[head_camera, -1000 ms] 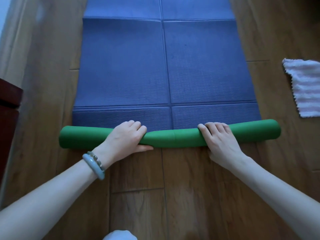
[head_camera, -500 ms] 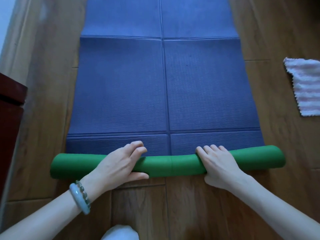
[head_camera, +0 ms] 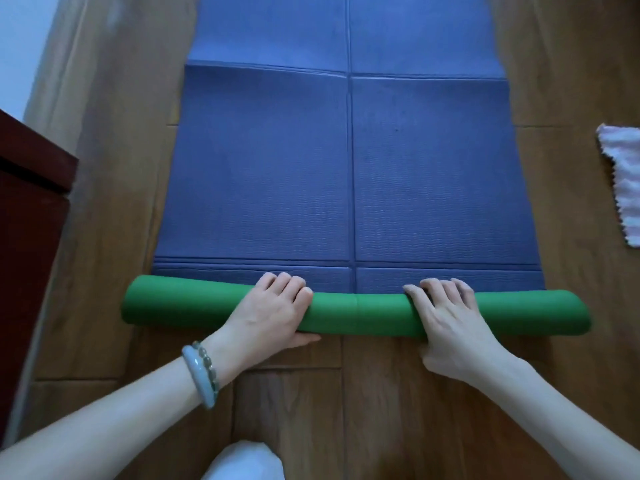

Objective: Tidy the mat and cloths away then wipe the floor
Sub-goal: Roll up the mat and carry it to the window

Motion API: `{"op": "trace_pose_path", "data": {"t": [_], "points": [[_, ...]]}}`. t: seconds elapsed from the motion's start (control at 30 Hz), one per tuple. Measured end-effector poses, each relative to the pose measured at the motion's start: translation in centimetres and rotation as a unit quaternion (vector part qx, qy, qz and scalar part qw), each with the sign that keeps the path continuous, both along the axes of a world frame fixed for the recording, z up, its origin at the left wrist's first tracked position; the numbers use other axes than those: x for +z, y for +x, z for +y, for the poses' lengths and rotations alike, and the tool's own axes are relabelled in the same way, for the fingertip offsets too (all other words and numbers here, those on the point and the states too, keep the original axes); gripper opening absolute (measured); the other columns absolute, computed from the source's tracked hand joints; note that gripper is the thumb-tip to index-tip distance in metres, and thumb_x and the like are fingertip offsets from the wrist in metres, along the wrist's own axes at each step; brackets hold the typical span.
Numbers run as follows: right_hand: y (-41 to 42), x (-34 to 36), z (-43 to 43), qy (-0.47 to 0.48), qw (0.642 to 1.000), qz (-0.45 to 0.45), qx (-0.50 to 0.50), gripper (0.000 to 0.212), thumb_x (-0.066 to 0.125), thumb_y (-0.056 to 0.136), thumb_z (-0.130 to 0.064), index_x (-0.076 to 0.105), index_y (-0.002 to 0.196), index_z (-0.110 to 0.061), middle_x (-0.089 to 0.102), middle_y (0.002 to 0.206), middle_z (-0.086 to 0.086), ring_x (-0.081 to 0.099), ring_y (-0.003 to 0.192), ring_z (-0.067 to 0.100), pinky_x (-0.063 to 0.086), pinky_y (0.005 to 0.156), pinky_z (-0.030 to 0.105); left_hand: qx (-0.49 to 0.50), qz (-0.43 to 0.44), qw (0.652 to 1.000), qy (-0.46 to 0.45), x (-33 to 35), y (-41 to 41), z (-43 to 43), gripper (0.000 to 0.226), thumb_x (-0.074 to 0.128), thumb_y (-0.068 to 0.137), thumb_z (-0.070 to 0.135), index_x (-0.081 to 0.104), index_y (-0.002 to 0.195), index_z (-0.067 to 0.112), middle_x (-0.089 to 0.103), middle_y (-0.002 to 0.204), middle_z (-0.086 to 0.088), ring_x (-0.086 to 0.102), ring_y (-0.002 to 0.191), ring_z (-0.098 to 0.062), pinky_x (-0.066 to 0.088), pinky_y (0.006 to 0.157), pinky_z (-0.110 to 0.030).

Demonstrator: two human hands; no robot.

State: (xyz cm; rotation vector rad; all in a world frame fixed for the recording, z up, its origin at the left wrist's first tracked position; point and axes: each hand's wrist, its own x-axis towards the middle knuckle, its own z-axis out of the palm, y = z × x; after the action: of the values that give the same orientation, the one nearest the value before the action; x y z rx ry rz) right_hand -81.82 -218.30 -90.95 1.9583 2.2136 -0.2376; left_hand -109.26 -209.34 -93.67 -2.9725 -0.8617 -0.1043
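Two hands noted, both engaged on one item. Your wooden floor (head_camera: 398,410) lies under everything you are reaching over. The yoga mat (head_camera: 263,188) stretches flat away beyond your fingertips, blue face up and creased into panels. Its near end is wound into a green roll (head_camera: 360,311) that lies crosswise under both palms and rests on the floor. A dark red cabinet (head_camera: 27,220) stands well outside your left forearm.

Your left hand (head_camera: 273,313) grips the roll left of its middle, fingers curled over the top, thumb tucked along the near side. Your right hand (head_camera: 446,320) grips it right of the middle, fingers curled over the far edge; the thumb is hidden.

A pale striped cloth (head_camera: 623,181) lies flat on the floor well out past your right hand, apart from the mat and partly cut off by the frame edge. A knee (head_camera: 242,460) in pale fabric shows between your forearms. Two bracelets (head_camera: 202,374) sit on your left wrist.
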Motion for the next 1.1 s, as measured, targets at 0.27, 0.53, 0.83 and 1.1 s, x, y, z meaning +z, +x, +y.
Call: {"op": "trace_pose_path", "data": {"t": [0.27, 0.53, 0.83, 1.1], "points": [[-0.8, -0.9, 0.7, 0.050, 0.998, -0.028, -0.029, 0.093, 0.075, 0.037, -0.003, 0.044, 0.125, -0.011, 0.060, 0.104, 0.016, 0.056, 0.096, 0.036, 0.032, 0.089, 0.048, 0.029, 0.105, 0.969, -0.224, 1.9, 1.0, 4.7, 0.069, 0.030, 0.073, 0.079, 0.045, 0.095, 0.016, 0.055, 0.092, 0.000, 0.051, 0.087, -0.021, 0.041, 0.076, -0.033], [-0.7, -0.6, 3.6, 0.003, 0.999, -0.028, -0.043, 0.074, 0.073, 0.035, -0.012, 0.054, 0.107, -0.014, 0.057, 0.087, 0.007, 0.057, 0.080, 0.032, 0.042, 0.075, 0.043, 0.081, -0.001, 0.997, 0.010, 0.2, 0.2, 0.3, 0.083, 0.053, 0.077, 0.070, 0.050, 0.134, 0.010, 0.059, 0.116, -0.012, 0.057, 0.096, -0.031, 0.045, 0.086, -0.044], [0.5, -0.5, 2.5, 0.050, 0.997, -0.036, -0.041, 0.091, 0.071, 0.045, -0.011, 0.049, 0.133, -0.014, 0.057, 0.117, 0.019, 0.055, 0.105, 0.039, 0.034, 0.100, 0.055, 0.062, 0.010, 0.998, -0.028, 0.9, 1.1, 3.8, 0.069, 0.064, 0.065, 0.068, 0.061, 0.104, 0.012, 0.058, 0.083, -0.009, 0.052, 0.064, -0.027, 0.043, 0.059, -0.035], [2.2, 0.1, 5.7, -0.043, 0.998, -0.047, 0.003, 0.072, 0.078, 0.045, -0.025, 0.052, 0.112, -0.019, 0.057, 0.089, 0.005, 0.056, 0.082, 0.031, 0.043, 0.070, 0.039, 0.087, 0.050, 0.991, -0.088, 1.9, 1.6, 4.6, 0.073, 0.046, 0.061, 0.077, 0.059, 0.095, 0.015, 0.054, 0.072, -0.004, 0.053, 0.061, -0.025, 0.043, 0.055, -0.032]]}}
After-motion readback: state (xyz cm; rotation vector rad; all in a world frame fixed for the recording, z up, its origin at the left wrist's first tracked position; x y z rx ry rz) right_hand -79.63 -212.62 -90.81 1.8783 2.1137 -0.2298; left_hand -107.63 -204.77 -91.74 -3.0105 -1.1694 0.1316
